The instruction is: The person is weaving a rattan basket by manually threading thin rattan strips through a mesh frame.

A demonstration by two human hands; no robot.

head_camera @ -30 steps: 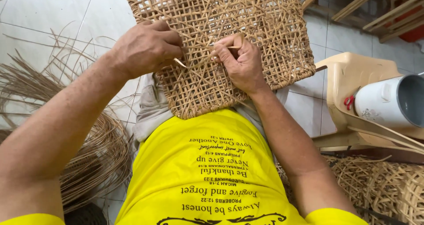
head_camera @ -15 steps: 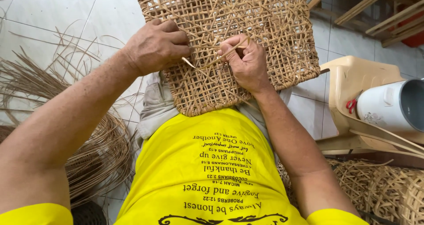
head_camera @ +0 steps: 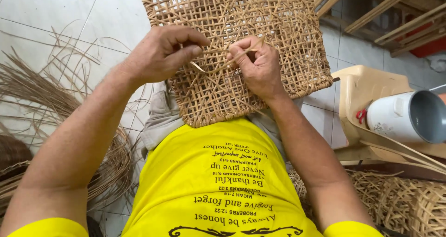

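Rattan everywhere in this corner of the room. A woven cane panel (head_camera: 241, 42), open-lattice and pale tan, lies across the seated person's lap, its near edge resting against the yellow shirt (head_camera: 218, 186) and its far edge reaching out over the white tiled floor (head_camera: 60, 28). Both hands sit on top of the panel, near its middle. The left hand (head_camera: 160, 55) is curled with the thumb and forefinger closed together, pinching one end of a thin cane strip (head_camera: 223, 65). The right hand (head_camera: 258, 67) is loosely fisted, its fingertips pinched on the same strip a little farther along, so the strip runs between the two hands just above the weave, with a free end sticking up past the right hand's knuckles. Whether the strip is threaded under any strand of the lattice between the hands I cannot tell.

To the person's left, loose bundles of rattan strands (head_camera: 51, 121) are heaped and coiled on the floor. To the right stands a cream plastic stool (head_camera: 367, 88) with a white cylindrical container (head_camera: 409, 116) lying on its side on top, open mouth facing right. Below that, at the lower right, more woven cane pieces (head_camera: 409, 204) are stacked. Wooden slats (head_camera: 399, 14) show at the upper right
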